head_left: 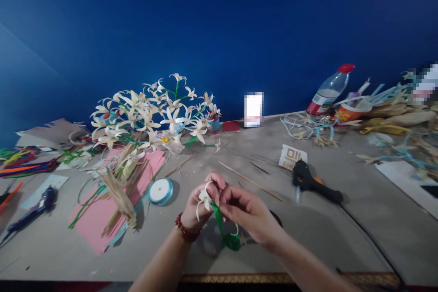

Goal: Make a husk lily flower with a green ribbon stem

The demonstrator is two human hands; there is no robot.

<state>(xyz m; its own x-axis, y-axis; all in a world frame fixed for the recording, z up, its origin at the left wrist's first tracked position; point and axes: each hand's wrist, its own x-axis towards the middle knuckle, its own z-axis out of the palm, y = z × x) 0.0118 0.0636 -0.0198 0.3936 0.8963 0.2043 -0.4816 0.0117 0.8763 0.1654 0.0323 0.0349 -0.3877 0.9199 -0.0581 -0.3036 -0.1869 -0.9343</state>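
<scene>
Close to the table's front, my left hand point(199, 201) is closed around a white artificial flower point(205, 197), whose petals stick out over the fingers. Green ribbon point(218, 217) runs from the base of the flower down to a loose coil on the table. My right hand point(247, 210) pinches this ribbon between thumb and forefinger, right against the left fingertips. The flower's stem is hidden by the fingers. A spool of light-blue ribbon point(160, 191) lies to the left of my hands, and a thin wooden stick point(251, 181) lies just beyond them.
A bunch of finished white flowers point(147, 114) stands at the back left. Pink paper point(92, 223) with dried husks point(119, 196) lies left. A black glue gun point(315, 185) trails its cord on the right. Another glue gun point(37, 207) is far left. A tilted bottle point(330, 91) stands behind.
</scene>
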